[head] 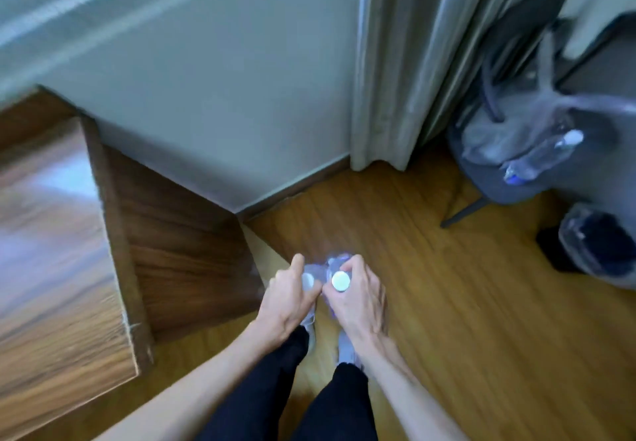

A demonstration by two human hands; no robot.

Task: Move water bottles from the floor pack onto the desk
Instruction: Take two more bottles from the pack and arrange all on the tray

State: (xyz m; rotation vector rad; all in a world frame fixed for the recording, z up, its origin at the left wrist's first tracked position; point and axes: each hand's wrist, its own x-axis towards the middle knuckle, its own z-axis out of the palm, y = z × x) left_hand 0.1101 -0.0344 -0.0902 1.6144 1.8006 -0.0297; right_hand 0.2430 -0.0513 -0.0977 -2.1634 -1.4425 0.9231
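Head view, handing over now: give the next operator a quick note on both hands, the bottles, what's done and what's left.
Left hand: grip closed around the neck of a bottle, low over the floor.
Right hand: grip closed on a second bottle, white cap up.
Both bottles sit side by side just ahead of the feet; the wrap around them is too blurred to judge.
Desk is at the left; no bottle shows on its visible part.
Another bottle lies on the chair at the right.
Left: lift both bottles and set them on the desk.
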